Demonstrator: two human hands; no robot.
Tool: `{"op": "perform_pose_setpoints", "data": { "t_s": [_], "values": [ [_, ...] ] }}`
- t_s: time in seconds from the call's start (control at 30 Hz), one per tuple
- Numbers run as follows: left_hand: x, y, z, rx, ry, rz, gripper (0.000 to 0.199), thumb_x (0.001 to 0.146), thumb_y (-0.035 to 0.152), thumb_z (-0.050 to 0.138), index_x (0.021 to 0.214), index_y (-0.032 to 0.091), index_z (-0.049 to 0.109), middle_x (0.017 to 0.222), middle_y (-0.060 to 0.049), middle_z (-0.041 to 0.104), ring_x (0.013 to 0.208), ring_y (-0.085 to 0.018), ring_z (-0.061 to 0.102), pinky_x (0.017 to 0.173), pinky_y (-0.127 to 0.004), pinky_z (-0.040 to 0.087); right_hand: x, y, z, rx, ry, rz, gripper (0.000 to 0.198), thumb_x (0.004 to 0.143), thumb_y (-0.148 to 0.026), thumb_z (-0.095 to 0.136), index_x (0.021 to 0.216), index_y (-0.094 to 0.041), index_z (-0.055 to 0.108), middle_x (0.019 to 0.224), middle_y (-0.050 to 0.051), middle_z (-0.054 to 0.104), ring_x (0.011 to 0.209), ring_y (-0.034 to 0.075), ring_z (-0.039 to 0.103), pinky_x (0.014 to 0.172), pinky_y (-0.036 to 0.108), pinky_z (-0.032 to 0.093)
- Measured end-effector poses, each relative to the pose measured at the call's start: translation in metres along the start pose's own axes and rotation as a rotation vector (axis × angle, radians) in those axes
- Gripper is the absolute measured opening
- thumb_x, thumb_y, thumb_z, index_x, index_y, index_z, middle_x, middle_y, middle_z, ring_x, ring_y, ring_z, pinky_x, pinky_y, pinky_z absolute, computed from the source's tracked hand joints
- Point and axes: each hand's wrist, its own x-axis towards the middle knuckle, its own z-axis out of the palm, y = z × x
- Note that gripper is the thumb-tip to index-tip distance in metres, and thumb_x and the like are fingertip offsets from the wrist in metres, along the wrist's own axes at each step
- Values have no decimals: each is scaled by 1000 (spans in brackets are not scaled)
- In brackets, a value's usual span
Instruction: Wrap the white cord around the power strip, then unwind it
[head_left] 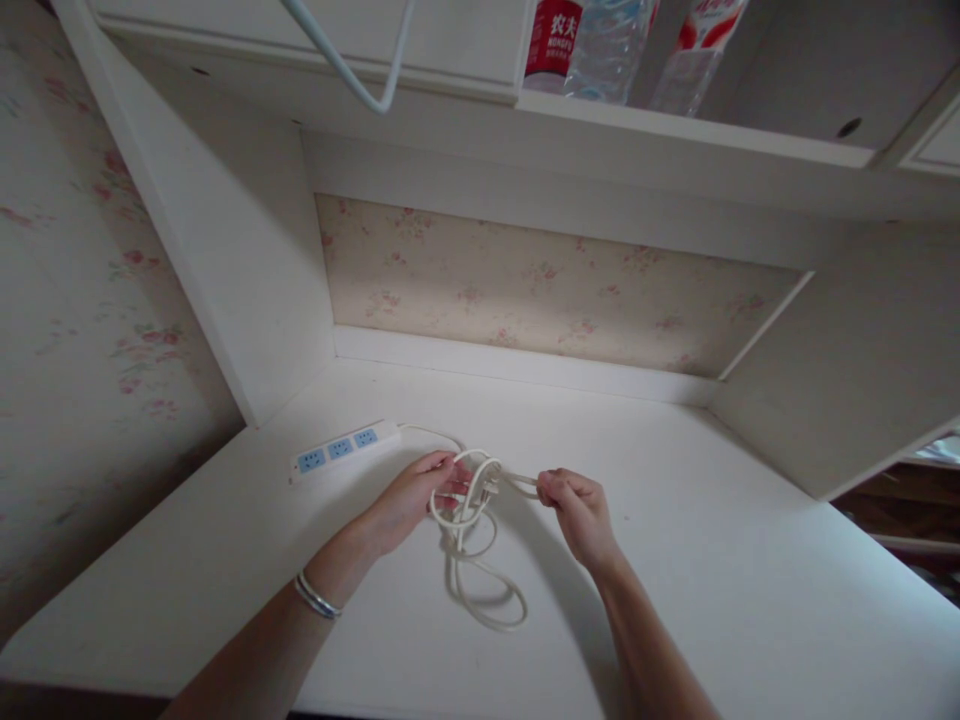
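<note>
A white counter (690,530) sits beneath overhead cabinets, between white side panels, with floral wallpaper (525,280) along the back and on the wall at the left. Above its middle, the left hand (420,495) holds gathered loops of a pale cord (463,520) between thumb and half-curled fingers, which show partly through the loops. The right hand (577,510) is closed, thumb against forefinger, pinching strands of the same cord that run across from the bundle. A plug (490,490) appears among the loops, between the two hands. Below them, more loops hang or lie toward the near side; whether the lowest touches the counter is hard to tell.

From the bundle, a single length leads left to a white power strip (345,450) with three blue socket panels, lying at a slant on the counter just beyond the left hand. A silvery bracelet (317,597) circles the left wrist.

Higher up, an open cabinet shelf (787,90) carries clear plastic bottles (611,50), some with red labels. Left of these, a bent pale rod (337,65) hangs before a cabinet front.
</note>
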Motion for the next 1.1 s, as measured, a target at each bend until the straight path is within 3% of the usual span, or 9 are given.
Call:
{"op": "perform_pose_setpoints", "data": {
  "t_s": [0.13,0.27,0.47,0.77,0.93,1.1],
  "values": [
    [-1,0,0,-25,1,1,34,83,44,58,103,17,58,107,-12,64,94,-21,62,75,-29,46,-1,-3,0,-193,-36,-28,37,84,-38,56,54,-18,55,54,-2,47,57,12,41,56,26,29],
    [1,-3,-2,-13,13,2,33,84,43,57,102,16,57,99,-10,66,80,-17,62,67,-26,45,-1,-6,2,-223,-9,-58,36,86,-41,53,58,-19,57,59,-1,50,61,13,44,59,26,32],
    [2,-2,-1,108,90,49,33,82,45,58,98,17,59,97,-8,64,72,-14,60,59,-23,43,-2,-7,7,-327,-131,-86,32,88,-42,51,67,-20,62,63,-1,53,62,13,46,60,25,33],
    [2,-1,-1,140,82,60,30,82,40,59,102,17,60,108,-9,63,96,-20,58,67,-24,44,-4,-8,13,-412,-208,-210,25,88,-31,53,67,-22,63,63,-1,50,63,14,45,62,28,33],
    [3,-5,-3,-4,49,56,27,85,39,56,101,18,59,108,-9,64,91,-19,61,74,-29,46,-4,-11,15,-461,-302,-292,21,88,-25,54,69,-23,62,62,0,52,66,16,45,67,31,34],
    [3,-3,-6,-29,72,81,27,84,39,58,99,17,59,108,-10,64,94,-21,61,71,-28,47,-3,-10,14,-567,-365,-379,15,89,-25,54,80,-25,66,64,1,56,68,17,48,70,33,36]
  ]
}}
